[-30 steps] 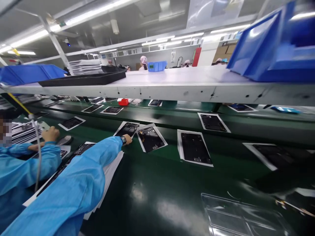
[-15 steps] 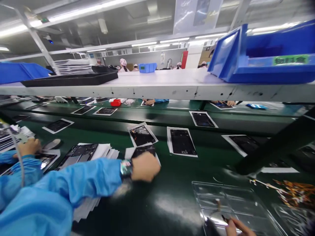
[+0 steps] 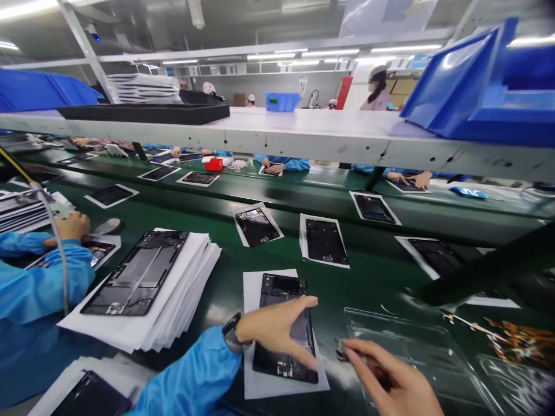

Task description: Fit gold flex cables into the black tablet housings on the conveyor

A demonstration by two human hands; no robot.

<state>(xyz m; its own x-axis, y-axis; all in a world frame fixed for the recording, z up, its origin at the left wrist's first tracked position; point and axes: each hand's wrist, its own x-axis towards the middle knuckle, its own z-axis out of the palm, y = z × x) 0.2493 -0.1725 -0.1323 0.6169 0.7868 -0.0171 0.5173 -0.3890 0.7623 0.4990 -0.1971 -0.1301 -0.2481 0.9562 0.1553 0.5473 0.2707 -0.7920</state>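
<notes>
A black device frame (image 3: 277,289) lies on a white sheet (image 3: 251,335) on the green belt right in front of me. My left hand (image 3: 277,329), in a blue sleeve with a wristwatch, spans the frame's width, thumb on the far edge and fingers on the near part. My right hand (image 3: 390,381) is low at the right, over a clear plastic tray (image 3: 433,352). It pinches a small dark part (image 3: 340,348) at its fingertips; what the part is I cannot make out.
A stack of white sheets (image 3: 182,300) topped by another black frame sits to the left. A co-worker's blue sleeves (image 3: 43,277) work beyond it. More frames on sheets (image 3: 323,241) ride the belt. A grey shelf (image 3: 303,138) with a blue bin (image 3: 477,86) hangs overhead. Orange cable pieces (image 3: 520,341) lie at right.
My left hand has drawn a frame on its sheet back from the belt toward me. My right hand has risen into view with a small part. The view has tilted down.
</notes>
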